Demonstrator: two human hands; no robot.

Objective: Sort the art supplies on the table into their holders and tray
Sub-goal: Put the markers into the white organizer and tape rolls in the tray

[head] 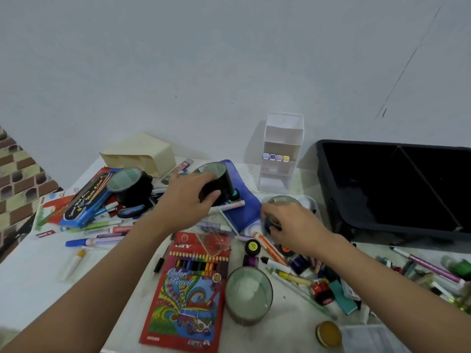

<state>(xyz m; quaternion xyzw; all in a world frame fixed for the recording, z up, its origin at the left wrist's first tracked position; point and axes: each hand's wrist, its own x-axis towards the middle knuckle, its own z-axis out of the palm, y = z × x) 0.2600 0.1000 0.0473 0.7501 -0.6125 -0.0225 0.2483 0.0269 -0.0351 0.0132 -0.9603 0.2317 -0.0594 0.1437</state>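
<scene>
My left hand (190, 197) grips a black cylindrical holder (221, 180), lifted and tilted over a blue pouch (244, 210). My right hand (293, 225) pinches a small dark object (271, 225), its kind unclear, just above the clutter beside a round white palette (309, 200). A second black holder (130, 183) lies on its side at the left. A third round holder (248, 295) stands upright in front. A red colour pencil box (191, 289) lies before me. Small paint pots (252, 247) and markers (270, 247) lie scattered under my right arm.
A black divided tray (397, 187) fills the right back. A white tiered organiser (281, 154) with several small caps stands at the wall. A cream box (142, 154), a blue watercolour pack (86, 200) and loose pens (94, 242) crowd the left. More pens (428, 266) lie far right.
</scene>
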